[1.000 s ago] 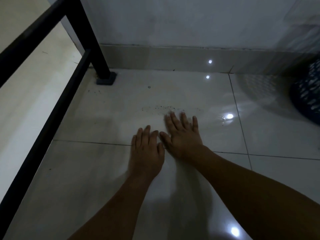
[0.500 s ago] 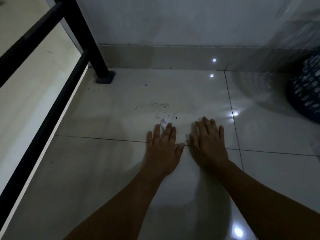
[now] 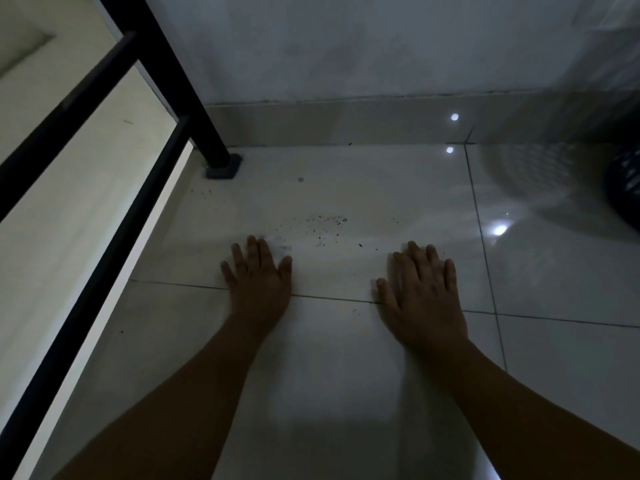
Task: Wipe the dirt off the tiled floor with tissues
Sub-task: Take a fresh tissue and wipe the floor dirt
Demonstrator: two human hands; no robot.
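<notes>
Dirt (image 3: 325,221) lies far of both flat, spread hands; left hand (image 3: 258,275) presses a tissue (image 3: 280,244), right hand (image 3: 420,289) apart, so specks could scatter

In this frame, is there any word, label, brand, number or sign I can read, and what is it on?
None: no text shows anywhere.
The tiled floor, the wall and the black railing are all unmarked.
The dark basket at the right edge shows only a light pattern, blurred, not lettering.

Left hand (image 3: 258,282) flat on tissue (image 3: 280,244), right hand (image 3: 420,289) flat, dirt (image 3: 325,223) beyond
</notes>
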